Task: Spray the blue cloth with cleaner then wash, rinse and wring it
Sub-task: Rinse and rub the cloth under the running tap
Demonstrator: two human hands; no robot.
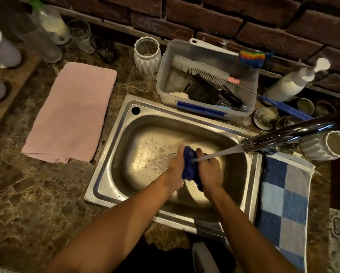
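Soaked blue cloth (189, 166) looks floppy, heavy and slick under the faucet (283, 136); left hand (175, 166) and right hand (209, 171) both clench it, one per end, ready for twisting.

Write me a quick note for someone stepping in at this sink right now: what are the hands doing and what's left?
Left hand: grips one side of the blue cloth.
Right hand: grips the other side.
Cloth: bunched between both hands over the sink, under water running from the faucet.
Done: cloth is wet, with bubbles on the sink floor; no spray bottle is in either hand.
Left: finish rinsing, wring it, shut off the water.
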